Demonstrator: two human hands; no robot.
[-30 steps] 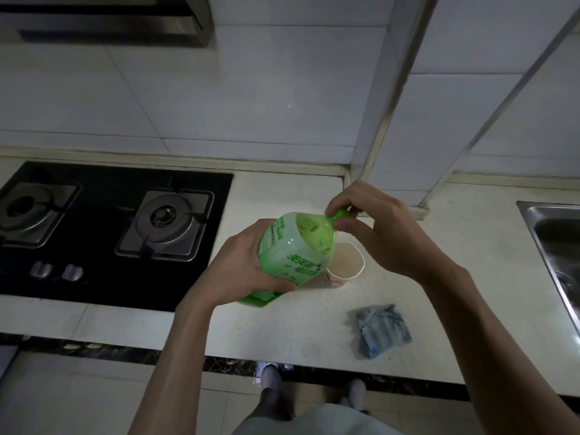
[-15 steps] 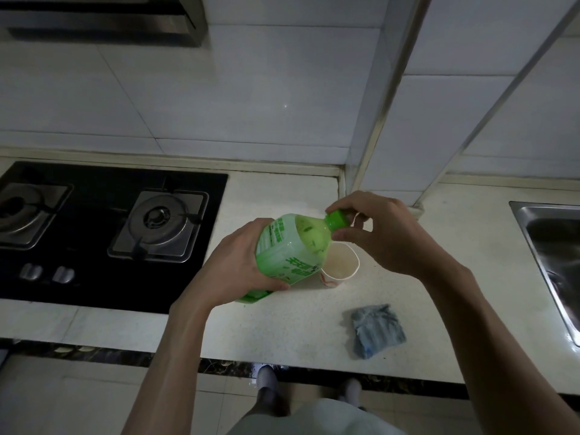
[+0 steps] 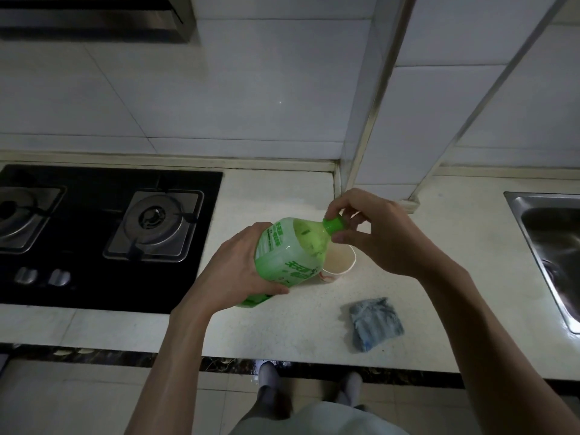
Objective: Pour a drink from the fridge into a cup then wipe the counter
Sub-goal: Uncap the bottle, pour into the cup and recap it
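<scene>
Two hands are working on one bottle. The left hand [image 3: 241,271] is gripping the green bottle [image 3: 288,249] round its body, fingers wrapped over the label, and is holding it tilted above the counter [image 3: 282,189] with the neck slanting up to the right. The right hand [image 3: 376,233] is pinching the green cap [image 3: 334,223] between curled forefinger and thumb. The paper cup [image 3: 340,262] is standing upright on the counter, partly hidden behind the bottle's shoulder; whether it is holding any drink cannot be told. The blue cloth [image 3: 375,323] is lying crumpled nearer the front edge, apart from the cup. The cap step appears to be in hand, though which way it is turning cannot be told. If opening, the next move is calling for lifting the cap clear, bringing the neck over the cup's rim and tipping slowly.
</scene>
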